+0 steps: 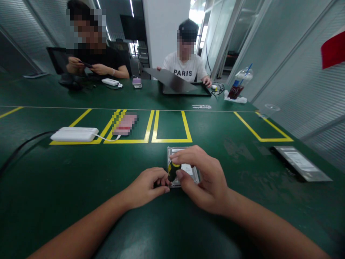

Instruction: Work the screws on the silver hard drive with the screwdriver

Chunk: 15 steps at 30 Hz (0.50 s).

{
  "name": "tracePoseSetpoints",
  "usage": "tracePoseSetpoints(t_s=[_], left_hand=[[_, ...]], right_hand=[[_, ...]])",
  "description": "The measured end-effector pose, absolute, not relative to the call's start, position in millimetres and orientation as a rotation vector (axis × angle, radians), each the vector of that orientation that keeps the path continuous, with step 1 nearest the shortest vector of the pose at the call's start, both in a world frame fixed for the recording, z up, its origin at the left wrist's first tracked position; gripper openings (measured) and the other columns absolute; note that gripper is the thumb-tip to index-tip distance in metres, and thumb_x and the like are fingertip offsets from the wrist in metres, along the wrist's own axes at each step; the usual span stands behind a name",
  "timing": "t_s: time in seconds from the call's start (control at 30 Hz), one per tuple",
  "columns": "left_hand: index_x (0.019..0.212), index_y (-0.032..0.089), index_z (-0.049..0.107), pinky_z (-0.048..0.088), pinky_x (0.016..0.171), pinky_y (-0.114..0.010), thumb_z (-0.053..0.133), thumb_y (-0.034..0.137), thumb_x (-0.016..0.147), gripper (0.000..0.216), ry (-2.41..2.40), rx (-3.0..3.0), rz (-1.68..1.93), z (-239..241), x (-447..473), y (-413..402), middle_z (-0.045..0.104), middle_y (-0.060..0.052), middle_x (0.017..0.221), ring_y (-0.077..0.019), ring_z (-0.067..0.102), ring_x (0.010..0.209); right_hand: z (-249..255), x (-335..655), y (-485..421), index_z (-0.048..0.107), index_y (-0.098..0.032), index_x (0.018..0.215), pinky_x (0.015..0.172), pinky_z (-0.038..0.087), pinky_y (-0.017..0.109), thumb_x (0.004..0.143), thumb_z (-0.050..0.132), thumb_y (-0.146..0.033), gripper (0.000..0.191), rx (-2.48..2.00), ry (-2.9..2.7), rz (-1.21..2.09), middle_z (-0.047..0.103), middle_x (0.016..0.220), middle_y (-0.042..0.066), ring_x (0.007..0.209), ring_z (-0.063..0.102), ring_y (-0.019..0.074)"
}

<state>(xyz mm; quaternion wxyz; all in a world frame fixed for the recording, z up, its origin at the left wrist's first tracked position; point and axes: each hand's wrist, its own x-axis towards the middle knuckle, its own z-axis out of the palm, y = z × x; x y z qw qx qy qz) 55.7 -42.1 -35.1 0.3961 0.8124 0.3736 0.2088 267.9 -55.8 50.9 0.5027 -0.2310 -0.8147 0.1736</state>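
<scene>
Basically, HDD (189,169) lies flat under R grip (206,180) w/ screwdriver (173,172)

Dark green table (81,172), white pillar (161,32) behind, grey ribbed partitions (309,82) either side, strip lights (131,7)

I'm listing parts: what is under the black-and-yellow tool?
A silver, labelled hard drive lies beneath the tool. The right hand covers part of it; what the tool's tip meets is hidden.
</scene>
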Motion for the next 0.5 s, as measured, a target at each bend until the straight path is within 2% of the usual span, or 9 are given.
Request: tracePoseSetpoints(t_s=[0.2,0.27,0.4,0.5], left_hand=[[0.084,0.018,0.063,0.039,0.069,-0.027,0.063,0.023,0.086,0.005,0.938,2.062,0.532,-32.3,55.4,-41.7,0.059,0.001,0.080,-0.0154,0.054,0.076],[0.083,0.019,0.063,0.039,0.068,-0.027,0.065,0.021,0.084,0.003,0.952,2.073,0.534,-32.5,55.2,-41.7,0.057,0.002,0.078,-0.0149,0.054,0.074],[0.084,0.019,0.064,0.038,0.068,-0.026,0.065,0.020,0.084,0.002,0.953,2.070,0.538,-34.2,55.4,-41.7,0.056,0.003,0.075,-0.0141,0.052,0.072],[0.086,0.019,0.064,0.039,0.069,-0.027,0.064,0.022,0.085,0.003,0.939,2.056,0.527,-33.9,55.6,-41.3,0.058,0.002,0.078,-0.0148,0.053,0.074]], right_hand=[[48.6,268.0,-54.1,0.064,-0.017,0.103,0.078,0.053,0.033,0.076,0.076,-0.016,0.030,-0.627,-1.943,0.403,0.064,0.097,0.006,0.091,0.062,0.0166],[48.1,267.5,-53.9,0.062,-0.018,0.103,0.080,0.053,0.034,0.078,0.073,-0.014,0.028,-0.621,-1.940,0.403,0.066,0.096,0.005,0.091,0.062,0.0166],[48.6,267.3,-55.0,0.059,-0.018,0.112,0.086,0.053,0.040,0.081,0.061,-0.008,0.033,-0.579,-1.947,0.446,0.069,0.106,0.008,0.097,0.064,0.0190],[48.8,268.5,-54.8,0.061,-0.016,0.110,0.086,0.053,0.039,0.080,0.067,-0.013,0.031,-0.581,-1.959,0.454,0.067,0.107,0.010,0.099,0.063,0.0196]])
